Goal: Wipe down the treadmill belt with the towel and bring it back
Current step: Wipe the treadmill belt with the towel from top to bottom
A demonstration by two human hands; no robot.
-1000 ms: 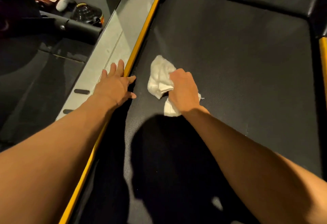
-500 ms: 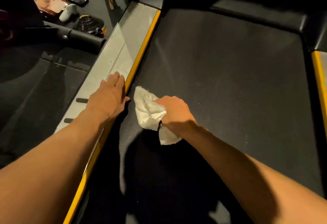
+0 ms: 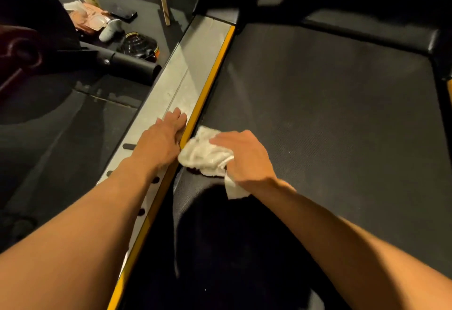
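The right hand (image 3: pixel 244 158), grip bunched around a crumpled white cloth towel (image 3: pixel 203 153), presses it on the dark textured treadmill belt (image 3: pixel 330 114) against the yellow edge strip (image 3: pixel 210 77); the left hand (image 3: pixel 161 138) lies spread just across that strip, where a loose fold may snag.

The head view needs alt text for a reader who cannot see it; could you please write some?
A person's right hand grips a crumpled white towel against the dark treadmill belt, right beside its yellow edge strip. The left hand rests flat on the grey side rail. Small items lie on the dark floor to the left.
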